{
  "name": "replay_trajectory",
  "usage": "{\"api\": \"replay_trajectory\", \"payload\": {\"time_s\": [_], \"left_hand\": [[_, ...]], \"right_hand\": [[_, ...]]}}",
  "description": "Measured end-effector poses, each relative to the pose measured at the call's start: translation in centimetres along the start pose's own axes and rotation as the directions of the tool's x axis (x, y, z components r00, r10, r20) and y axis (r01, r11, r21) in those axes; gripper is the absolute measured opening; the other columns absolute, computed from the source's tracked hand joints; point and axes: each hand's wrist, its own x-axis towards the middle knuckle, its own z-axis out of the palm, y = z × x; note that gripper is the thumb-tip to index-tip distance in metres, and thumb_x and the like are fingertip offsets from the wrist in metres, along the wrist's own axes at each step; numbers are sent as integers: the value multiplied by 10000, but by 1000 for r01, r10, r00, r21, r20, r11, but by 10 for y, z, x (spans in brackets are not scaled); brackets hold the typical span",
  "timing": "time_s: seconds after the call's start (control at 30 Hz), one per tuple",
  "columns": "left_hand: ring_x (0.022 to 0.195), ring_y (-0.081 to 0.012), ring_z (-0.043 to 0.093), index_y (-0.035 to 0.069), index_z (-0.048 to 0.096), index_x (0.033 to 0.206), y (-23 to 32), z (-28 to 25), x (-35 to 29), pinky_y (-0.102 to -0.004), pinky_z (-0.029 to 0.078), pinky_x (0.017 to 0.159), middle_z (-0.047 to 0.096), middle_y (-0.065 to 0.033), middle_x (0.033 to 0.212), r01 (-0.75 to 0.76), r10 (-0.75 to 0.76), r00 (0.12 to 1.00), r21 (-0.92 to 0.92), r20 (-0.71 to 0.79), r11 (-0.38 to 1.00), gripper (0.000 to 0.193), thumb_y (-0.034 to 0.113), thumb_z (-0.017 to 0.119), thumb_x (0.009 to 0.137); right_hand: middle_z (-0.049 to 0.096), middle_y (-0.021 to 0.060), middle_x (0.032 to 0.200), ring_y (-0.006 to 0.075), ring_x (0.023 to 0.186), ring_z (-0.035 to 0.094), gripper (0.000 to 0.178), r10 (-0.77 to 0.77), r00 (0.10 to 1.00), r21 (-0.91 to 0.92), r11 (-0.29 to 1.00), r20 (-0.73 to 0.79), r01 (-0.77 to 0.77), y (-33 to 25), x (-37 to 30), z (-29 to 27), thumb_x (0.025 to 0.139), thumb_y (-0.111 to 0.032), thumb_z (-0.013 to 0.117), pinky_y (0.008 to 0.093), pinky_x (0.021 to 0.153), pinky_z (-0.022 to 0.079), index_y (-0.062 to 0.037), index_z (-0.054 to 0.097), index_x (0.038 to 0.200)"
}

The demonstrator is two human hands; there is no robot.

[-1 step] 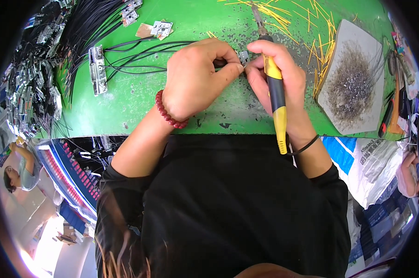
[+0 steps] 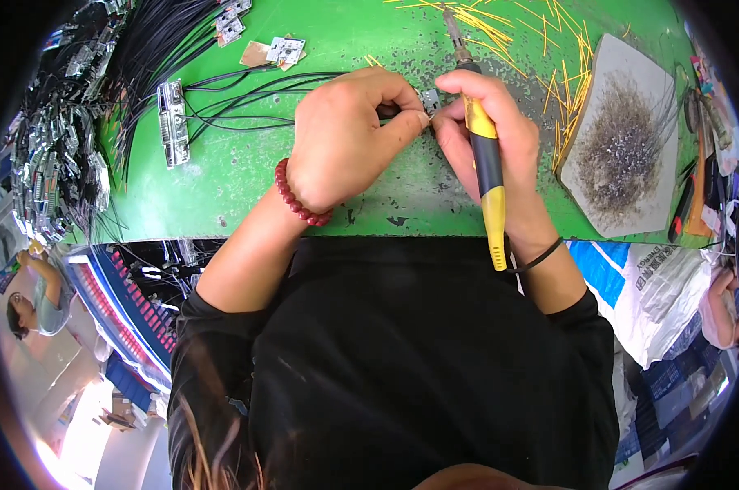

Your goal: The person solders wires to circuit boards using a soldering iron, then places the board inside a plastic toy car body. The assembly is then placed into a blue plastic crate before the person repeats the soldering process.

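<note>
My left hand [image 2: 349, 135], a string of dark red beads at its wrist, is closed in a pinch. Black wires [image 2: 247, 122] run into it from a metal strip-like part [image 2: 172, 124] on the left; their ends are hidden by the fingers. In my right hand [image 2: 500, 122] rests a yellow and black soldering iron [image 2: 487, 155], its metal tip pointing to the far side, away from the work. Thumb and forefinger of that hand also come close to my left fingertips. Between the two hands shows a small silvery piece [image 2: 430, 100], partly covered.
Yellow wire pieces [image 2: 559, 98] lie scattered at the far right, beside a grey slab with dark residue [image 2: 622, 139]. Small circuit boards [image 2: 287, 51] sit at the back. Bundled black wires with metal parts [image 2: 59, 155] fill the left. Tools [image 2: 696, 196] lie at the right edge. Another person [image 2: 38, 298] is at far left.
</note>
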Motion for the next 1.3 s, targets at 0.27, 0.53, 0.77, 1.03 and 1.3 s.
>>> {"api": "replay_trajectory", "payload": {"time_s": [0.27,0.53,0.77,1.03,1.3], "left_hand": [[645,-257,604,85,617,681,0,12,1,-363,477,570,608,-58,683,-120,156,976,230,-149,966,95,140,683,723],[639,-266,596,82,583,655,12,19,7,-371,470,565,590,-62,657,-79,130,980,303,-153,950,106,118,670,704],[594,-230,572,33,580,709,8,20,1,-320,464,566,589,-89,674,-109,164,977,334,-139,936,101,12,678,717],[600,-170,564,-10,559,735,18,20,4,-270,475,587,588,-79,692,-40,70,991,249,-113,968,127,-40,682,730],[604,-156,565,-11,558,736,19,24,4,-266,478,594,590,-76,690,-50,86,987,248,-135,968,120,-42,675,736]], "right_hand": [[683,51,787,60,613,512,350,197,979,345,923,-44,-170,-10,-13,-38,943,-162,585,196,597,412,-6,521,1250],[658,112,847,74,596,520,732,216,928,270,954,-305,-133,15,-55,-108,907,-603,520,185,526,363,77,608,1164],[572,94,762,102,570,505,221,154,782,190,981,-604,-47,40,-83,-159,809,-98,561,207,556,420,52,540,970],[585,71,735,99,588,544,56,223,513,198,975,-829,-103,67,-99,-237,797,-16,565,197,540,418,11,569,846],[606,56,749,104,609,571,53,236,533,140,967,-813,-214,85,-93,-240,808,-47,598,212,552,438,1,593,832]]}}
